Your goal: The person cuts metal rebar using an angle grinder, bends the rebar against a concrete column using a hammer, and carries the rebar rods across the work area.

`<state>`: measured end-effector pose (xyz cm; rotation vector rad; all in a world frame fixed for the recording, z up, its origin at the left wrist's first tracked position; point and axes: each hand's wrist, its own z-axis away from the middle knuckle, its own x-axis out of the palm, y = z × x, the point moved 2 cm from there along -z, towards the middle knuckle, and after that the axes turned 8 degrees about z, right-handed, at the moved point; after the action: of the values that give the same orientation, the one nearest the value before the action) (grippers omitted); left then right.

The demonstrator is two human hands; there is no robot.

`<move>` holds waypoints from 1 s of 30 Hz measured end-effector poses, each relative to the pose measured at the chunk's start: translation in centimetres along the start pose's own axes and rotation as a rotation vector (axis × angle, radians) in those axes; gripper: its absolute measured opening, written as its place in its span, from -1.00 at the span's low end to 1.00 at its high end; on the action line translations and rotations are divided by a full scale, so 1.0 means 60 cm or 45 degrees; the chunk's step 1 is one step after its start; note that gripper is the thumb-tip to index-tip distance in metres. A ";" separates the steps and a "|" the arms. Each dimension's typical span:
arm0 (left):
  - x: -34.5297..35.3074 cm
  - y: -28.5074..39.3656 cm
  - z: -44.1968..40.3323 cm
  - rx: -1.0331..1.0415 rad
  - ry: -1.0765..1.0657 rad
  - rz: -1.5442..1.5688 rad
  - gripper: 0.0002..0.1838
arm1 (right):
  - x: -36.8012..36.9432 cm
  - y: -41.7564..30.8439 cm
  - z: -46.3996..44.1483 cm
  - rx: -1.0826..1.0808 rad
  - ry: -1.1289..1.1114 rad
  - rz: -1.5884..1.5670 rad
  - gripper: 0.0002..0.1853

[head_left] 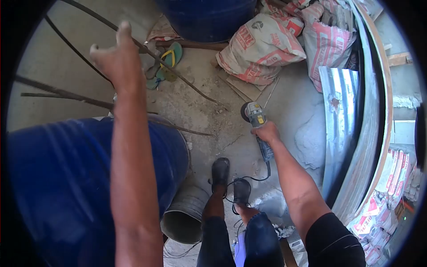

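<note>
Angle grinder [257, 116], above the concrete floor [195, 104], in right grip [267, 131], fingers closed around the body. Left grip [116, 61] raised, with thumb and fingers apart, seemingly around nothing. By judgement, rather heavy toward the head, stiff casing, not very slippery; disc [245, 111] more fragile, cord [268, 171] soft. Best to take by the narrow middle body, away from the disc. Head pointing away from the feet [241, 189], slightly left; long axis along the body, tail toward the feet.
</note>
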<state>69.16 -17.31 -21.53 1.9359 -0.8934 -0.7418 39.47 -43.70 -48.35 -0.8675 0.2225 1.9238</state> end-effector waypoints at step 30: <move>0.057 -0.141 -0.041 -0.373 -0.316 0.794 -0.75 | 0.123 -0.125 -0.220 -0.003 0.028 0.311 -0.27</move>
<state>75.55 -15.76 -28.35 1.2213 -1.3676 -0.6892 50.06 -41.18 -61.29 -0.8970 0.3530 2.1408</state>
